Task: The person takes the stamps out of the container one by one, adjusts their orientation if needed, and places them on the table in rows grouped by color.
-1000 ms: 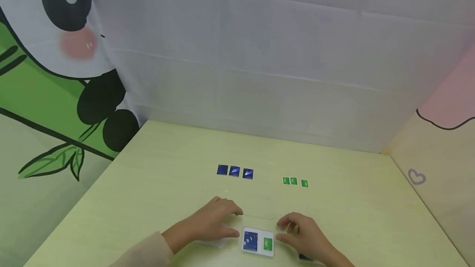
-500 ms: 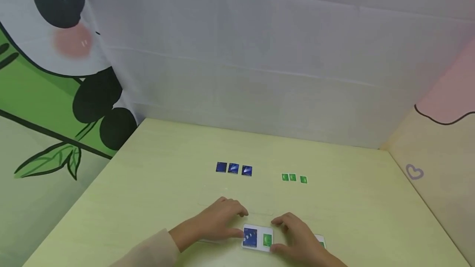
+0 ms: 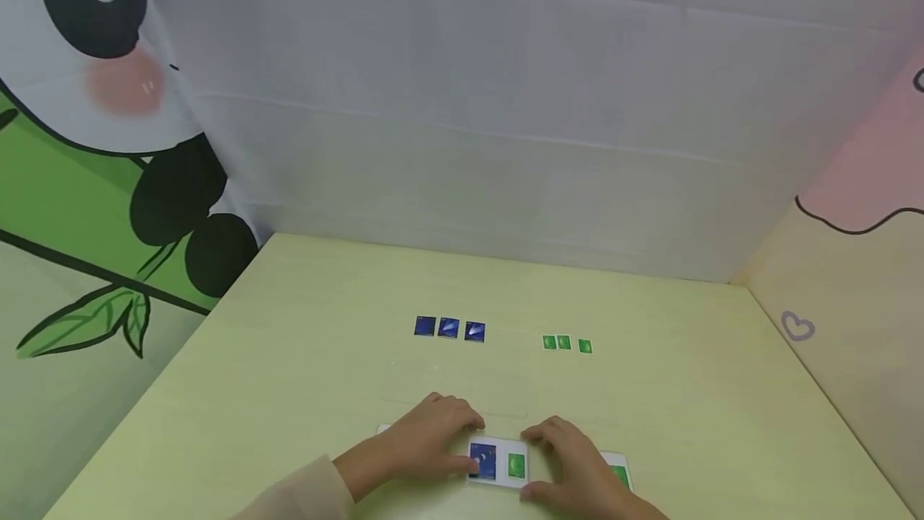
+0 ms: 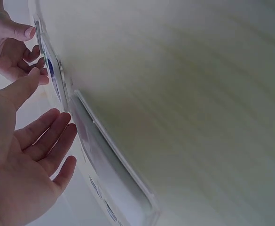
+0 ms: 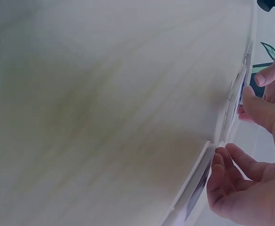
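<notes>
In the head view, a white rectangular card [image 3: 502, 450] with a blue night-sky picture and a smaller green picture lies flat on the table. My left hand [image 3: 431, 441] is at its left end, the thumb over the edge of the blue picture and the fingertips near its far edge. At the right end my right hand [image 3: 573, 462] has its thumb at the near corner and its forefinger at the far corner. The fingers of both hands look loosely bent in the wrist views. A clear-edged white case [image 4: 116, 155] lies beside the left fingertips, mostly hidden in the head view.
Three small blue picture cards [image 3: 449, 328] lie in a row farther back. Three small green cards [image 3: 564, 342] lie to their right. Another white card with green [image 3: 619, 472] shows behind my right hand. Faint outlines of something transparent [image 3: 455, 406] lie beyond the hands. Fabric walls [image 3: 505, 183] surround the table.
Both hands have come in against the white card, the right hand moving left from a small gap. More of the white card behind the right hand shows. The head view has shifted slightly.
</notes>
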{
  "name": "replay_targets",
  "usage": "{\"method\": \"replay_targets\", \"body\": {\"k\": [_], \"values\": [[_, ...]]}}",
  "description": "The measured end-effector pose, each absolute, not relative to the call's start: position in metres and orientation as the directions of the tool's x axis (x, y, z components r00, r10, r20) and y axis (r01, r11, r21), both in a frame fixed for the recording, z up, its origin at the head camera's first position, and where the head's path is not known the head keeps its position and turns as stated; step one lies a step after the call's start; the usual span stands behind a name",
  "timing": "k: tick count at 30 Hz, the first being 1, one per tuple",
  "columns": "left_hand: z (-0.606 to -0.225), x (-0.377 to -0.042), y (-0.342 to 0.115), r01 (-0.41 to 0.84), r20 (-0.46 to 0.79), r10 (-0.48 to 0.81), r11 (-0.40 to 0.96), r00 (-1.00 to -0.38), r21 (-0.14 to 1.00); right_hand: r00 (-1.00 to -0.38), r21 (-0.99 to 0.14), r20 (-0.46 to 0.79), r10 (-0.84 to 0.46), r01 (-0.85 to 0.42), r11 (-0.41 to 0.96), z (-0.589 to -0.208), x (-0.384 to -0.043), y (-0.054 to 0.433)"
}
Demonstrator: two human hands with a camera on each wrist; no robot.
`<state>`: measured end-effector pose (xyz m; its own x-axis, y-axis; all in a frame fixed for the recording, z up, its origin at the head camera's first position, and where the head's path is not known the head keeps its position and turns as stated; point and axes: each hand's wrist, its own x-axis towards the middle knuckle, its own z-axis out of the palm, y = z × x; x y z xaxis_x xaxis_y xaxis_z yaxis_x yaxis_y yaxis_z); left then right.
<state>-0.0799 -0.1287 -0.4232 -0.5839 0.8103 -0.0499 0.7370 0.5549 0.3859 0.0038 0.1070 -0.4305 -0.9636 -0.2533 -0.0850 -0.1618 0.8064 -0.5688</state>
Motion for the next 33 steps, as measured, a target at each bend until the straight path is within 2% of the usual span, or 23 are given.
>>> {"method": "replay_targets", "body": {"k": [15, 25, 33], "values": [[-0.421, -0.077, -0.124, 0.776, -0.05, 0.826, 0.546, -0.561, 0.314, -0.959, -0.521, -0.12, -0.259, -0.161, 0.838, -0.427, 0.003, 0.098], [-0.42, -0.076, -0.12, 0.796, -0.068, 0.825, 0.559, -0.56, 0.233, -0.964, -0.49, -0.074, -0.254, -0.187, 0.852, -0.428, 0.003, 0.095], [-0.417, -0.074, -0.118, 0.812, -0.057, 0.833, 0.55, -0.551, 0.197, -0.966, -0.394, -0.047, -0.256, -0.217, 0.893, -0.428, 0.002, 0.094]]}}
